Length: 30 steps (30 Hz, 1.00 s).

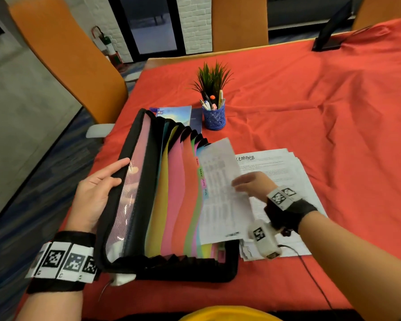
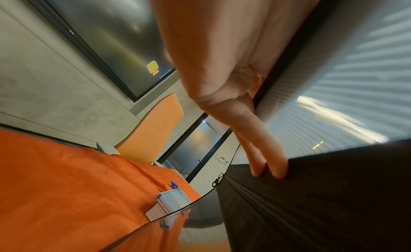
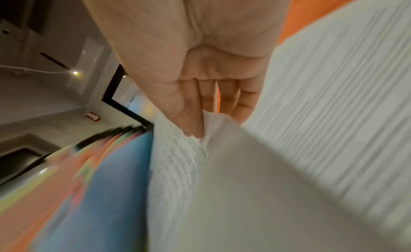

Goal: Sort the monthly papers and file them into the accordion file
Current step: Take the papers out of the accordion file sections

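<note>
Red tablecloth point(image 1: 310, 107), orange chairs point(image 1: 63, 54) around; left hand point(image 1: 97, 193) grips accordion file point(image 1: 171, 193), right hand point(image 1: 252, 184) pinches paper point(image 1: 220, 195).

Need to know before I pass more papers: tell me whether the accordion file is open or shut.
Open. The accordion file is fanned out, coloured dividers spread; the left hand holds its front flap back while the right hand holds a sheet at the pockets.
</note>
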Tool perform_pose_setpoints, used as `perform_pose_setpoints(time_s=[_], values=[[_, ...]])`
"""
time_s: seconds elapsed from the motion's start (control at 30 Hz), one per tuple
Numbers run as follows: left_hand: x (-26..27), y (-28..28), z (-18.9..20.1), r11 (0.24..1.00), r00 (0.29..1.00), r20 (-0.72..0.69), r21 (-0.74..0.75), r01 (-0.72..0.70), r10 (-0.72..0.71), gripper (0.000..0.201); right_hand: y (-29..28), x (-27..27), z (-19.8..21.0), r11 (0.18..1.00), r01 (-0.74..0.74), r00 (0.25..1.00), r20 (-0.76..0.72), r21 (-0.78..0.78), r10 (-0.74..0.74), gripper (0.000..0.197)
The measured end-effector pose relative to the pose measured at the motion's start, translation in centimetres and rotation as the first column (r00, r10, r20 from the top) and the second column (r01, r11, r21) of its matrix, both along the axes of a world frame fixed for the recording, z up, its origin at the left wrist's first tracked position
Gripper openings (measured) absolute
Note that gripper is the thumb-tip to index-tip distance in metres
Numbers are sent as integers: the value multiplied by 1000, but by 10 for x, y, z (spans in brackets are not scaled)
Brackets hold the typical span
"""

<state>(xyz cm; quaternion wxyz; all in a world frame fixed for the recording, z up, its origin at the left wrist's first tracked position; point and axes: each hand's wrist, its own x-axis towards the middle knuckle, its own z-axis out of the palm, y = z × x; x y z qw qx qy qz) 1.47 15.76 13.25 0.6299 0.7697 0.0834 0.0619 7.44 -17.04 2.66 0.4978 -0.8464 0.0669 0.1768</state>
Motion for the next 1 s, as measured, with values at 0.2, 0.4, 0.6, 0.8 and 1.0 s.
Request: perform_pose_setpoints(time_s=[0.2,0.4,0.6,0.8,1.0], values=[[5,-2,-2,1000,1000,8,15,16,-16,47,-105,3,-14,941,159,986,-8,-297,-169,32],[6,6,7,1000,1000,23,0,-8,8,46,-131,-4,-36,842,122,981,-64,-525,-182,31],[15,22,12,995,997,62,90,-41,35,47,-57,0,6,856,145,953,303,-496,14,29],[28,40,4,997,997,48,38,-61,59,44,51,-24,42,990,-116,938,319,-84,137,16],[27,34,-1,998,997,61,-46,-51,54,43,84,-21,36,958,-128,955,228,-257,189,28]])
